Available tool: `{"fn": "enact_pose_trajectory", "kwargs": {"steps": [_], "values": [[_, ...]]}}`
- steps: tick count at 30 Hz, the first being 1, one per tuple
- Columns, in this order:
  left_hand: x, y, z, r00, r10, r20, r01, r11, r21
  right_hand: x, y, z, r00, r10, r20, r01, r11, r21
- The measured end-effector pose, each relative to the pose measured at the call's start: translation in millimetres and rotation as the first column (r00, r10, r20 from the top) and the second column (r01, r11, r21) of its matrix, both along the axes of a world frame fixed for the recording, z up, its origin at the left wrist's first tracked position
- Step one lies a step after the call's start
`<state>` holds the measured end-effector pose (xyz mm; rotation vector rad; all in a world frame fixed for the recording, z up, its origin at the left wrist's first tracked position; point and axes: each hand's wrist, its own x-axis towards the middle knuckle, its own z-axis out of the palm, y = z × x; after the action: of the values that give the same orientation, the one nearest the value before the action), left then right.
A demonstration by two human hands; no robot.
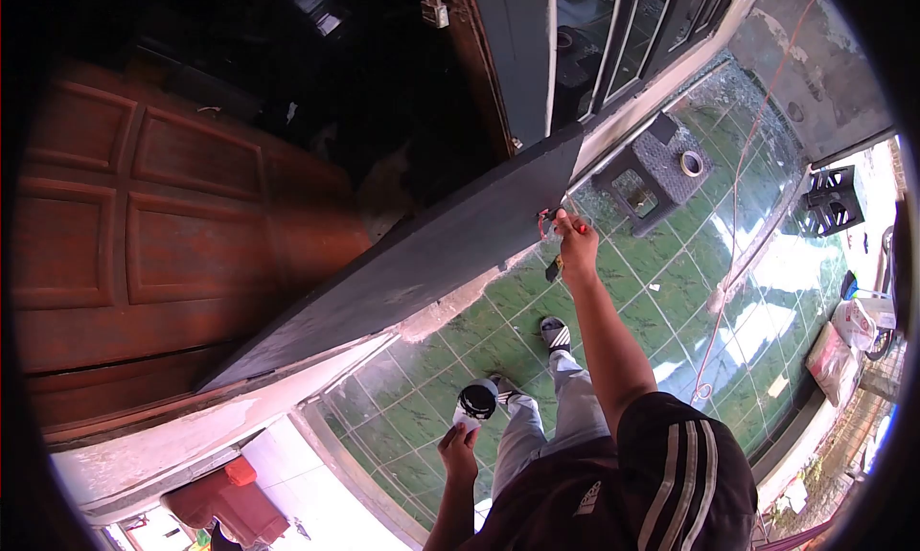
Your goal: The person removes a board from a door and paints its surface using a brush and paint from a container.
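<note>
My left hand [461,446] is closed on the pale lower part of a small cup [467,420], whose mouth and inside are dark, as if with paint. My right hand [578,246] reaches forward to the face of a dark grey door [460,216], its fingers pinched close to a red loop-like fitting [545,223] there. A bit of red shows at the fingers. Below them hangs what looks like a paintbrush [554,267], with a dark end and a yellowish part; the hand hides the rest of it.
A grey plastic step stool [661,172] bears a roll of tape [691,164] on the green tiled floor [613,307]. A brown panelled door [192,216] stands on the left. Farther right are a black crate [832,201], bags [836,359] and a long thin cord [736,216].
</note>
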<state>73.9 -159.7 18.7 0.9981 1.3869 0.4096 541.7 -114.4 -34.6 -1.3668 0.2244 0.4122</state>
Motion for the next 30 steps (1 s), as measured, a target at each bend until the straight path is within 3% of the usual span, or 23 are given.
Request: {"fn": "enact_pose_trajectory", "kwargs": {"steps": [5,6,9,10,11,12,14,16,18,21,22,24,26,30], "values": [[7.2,-8.6,10.9,0.967,0.189,0.169,-0.162,0.973,-0.163,-17.7,-34.3,-25.8,0.997,0.059,-0.051,-0.066,0.987,-0.144],[2.6,-10.8,9.0,0.970,0.163,0.178,-0.135,0.978,-0.160,-26.1,-38.3,-11.5,0.991,0.070,-0.115,-0.081,0.992,-0.099],[-17.5,-13.5,8.0,0.976,0.092,0.196,-0.066,0.989,-0.132,-22.1,-42.0,-0.4,0.975,-0.054,0.214,0.109,0.961,-0.255],[-26.9,-17.0,14.0,0.978,0.077,0.193,-0.054,0.991,-0.121,-15.9,-41.0,30.3,0.961,-0.076,0.264,0.128,0.975,-0.184],[-38.0,-20.5,17.7,0.980,0.062,0.188,-0.042,0.993,-0.113,-5.0,-36.2,50.0,0.899,-0.067,0.433,0.145,0.978,-0.150],[-51.0,-22.8,20.7,0.979,0.052,0.197,-0.034,0.995,-0.098,11.4,-26.8,55.2,0.888,-0.082,0.453,0.100,0.995,-0.017],[-76.5,-28.7,28.7,0.977,0.042,0.208,-0.025,0.996,-0.081,22.1,-16.7,112.9,0.895,-0.005,0.447,-0.017,0.999,0.044],[-108.9,-34.9,25.8,0.978,0.069,0.195,-0.058,0.996,-0.062,44.5,5.1,117.0,0.740,0.100,0.665,-0.018,0.991,-0.129],[-142.1,-39.6,24.9,0.975,0.094,0.204,-0.083,0.995,-0.060,37.8,9.8,151.7,0.792,0.162,0.589,-0.043,0.976,-0.211],[-177.4,-49.2,30.7,0.973,0.142,0.183,-0.138,0.990,-0.033,28.5,3.9,152.9,0.811,0.202,0.549,-0.058,0.962,-0.268],[-192.8,-53.1,22.6,0.960,0.192,0.203,-0.191,0.981,-0.028,43.4,11.1,126.9,0.760,0.189,0.622,-0.044,0.970,-0.241],[-210.0,-62.5,25.0,0.956,0.242,0.167,-0.243,0.970,-0.016,44.0,-4.1,132.1,0.859,0.308,0.409,-0.294,0.951,-0.100],[-217.8,-75.5,25.6,0.946,0.286,0.155,-0.292,0.956,0.017,49.2,-1.2,134.5,0.868,0.332,0.369,-0.340,0.939,-0.048],[-219.0,-110.2,23.4,0.910,0.382,0.159,-0.390,0.921,0.018,49.4,-7.3,147.0,0.752,0.390,0.531,-0.274,0.918,-0.287]]}}
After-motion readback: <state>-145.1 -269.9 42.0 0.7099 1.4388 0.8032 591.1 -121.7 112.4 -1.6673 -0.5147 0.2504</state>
